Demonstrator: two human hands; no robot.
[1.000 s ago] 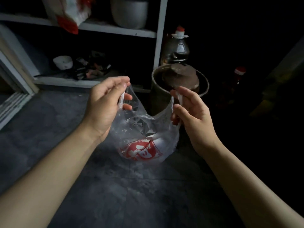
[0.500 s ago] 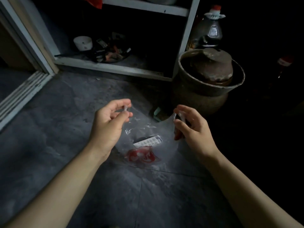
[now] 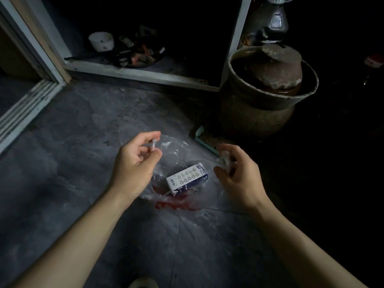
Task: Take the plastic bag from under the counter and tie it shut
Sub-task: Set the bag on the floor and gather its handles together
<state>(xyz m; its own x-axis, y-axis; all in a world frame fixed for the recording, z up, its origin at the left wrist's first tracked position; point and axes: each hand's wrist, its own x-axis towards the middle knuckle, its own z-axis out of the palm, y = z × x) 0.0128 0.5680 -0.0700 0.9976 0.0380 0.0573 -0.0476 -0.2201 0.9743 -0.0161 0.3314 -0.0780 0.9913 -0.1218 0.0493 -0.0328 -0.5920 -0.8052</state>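
Grey tiled floor (image 3: 62,183) fills the near part of the view, with a pale rounded shape (image 3: 143,283) at the very bottom edge, too cut off to identify. Two bare forearms reach in from the near corners toward the middle of the scene. Between the hands lies the clear plastic bag (image 3: 178,154), its body slumped on the tiles, red print showing through at its near side. Inside it rests a small white and blue carton (image 3: 187,178), lying flat at an angle. The left hand (image 3: 135,161) sits just left of the bag with thumb and fingers pinched around one twisted handle (image 3: 153,144), which stands up pale above the knuckles. The right hand (image 3: 236,175) is just right of the bag, fingers curled loosely around the other handle (image 3: 225,161), gripping a bunched strip of the film. Both handles are raised off the floor and held apart, so the bag's mouth is open. Just beyond the right hand a flat green-edged object (image 3: 204,140) lies on the floor against a big brown earthenware jar (image 3: 259,109), which has a lid (image 3: 280,67) set in its wide rim. Behind the jar stands a dark bottle (image 3: 274,23). Farther left, a low white-framed shelf (image 3: 145,75) holds a white cup (image 3: 101,41) and a dark dish of clutter (image 3: 137,53). At the far left is a sliding door track (image 3: 22,109).
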